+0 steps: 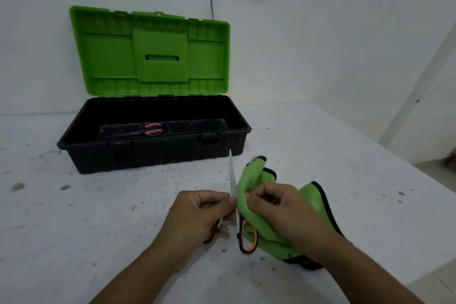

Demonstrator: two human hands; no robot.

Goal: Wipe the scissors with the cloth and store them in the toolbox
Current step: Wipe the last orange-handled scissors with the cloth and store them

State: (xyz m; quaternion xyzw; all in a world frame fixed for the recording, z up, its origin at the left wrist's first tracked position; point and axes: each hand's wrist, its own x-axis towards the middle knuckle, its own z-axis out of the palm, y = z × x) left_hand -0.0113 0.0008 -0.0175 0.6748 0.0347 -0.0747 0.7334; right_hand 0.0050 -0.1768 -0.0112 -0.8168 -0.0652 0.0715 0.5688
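Black plastic toolbox with raised green lid (153,153) sits on white speckled table (74,217), far left, against the wall. Pink-handled scissors (151,129) lie inside it. Nearer, right of centre: left hand (199,215) and right hand (278,207) side by side, orange-handled scissors (233,192) and green black-edged cloth (269,237) between them, above the table.

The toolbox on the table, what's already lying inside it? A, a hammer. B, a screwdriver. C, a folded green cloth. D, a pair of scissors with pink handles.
D: a pair of pink-handled scissors lies in the tray of the open toolbox, and no other tool can be made out inside.
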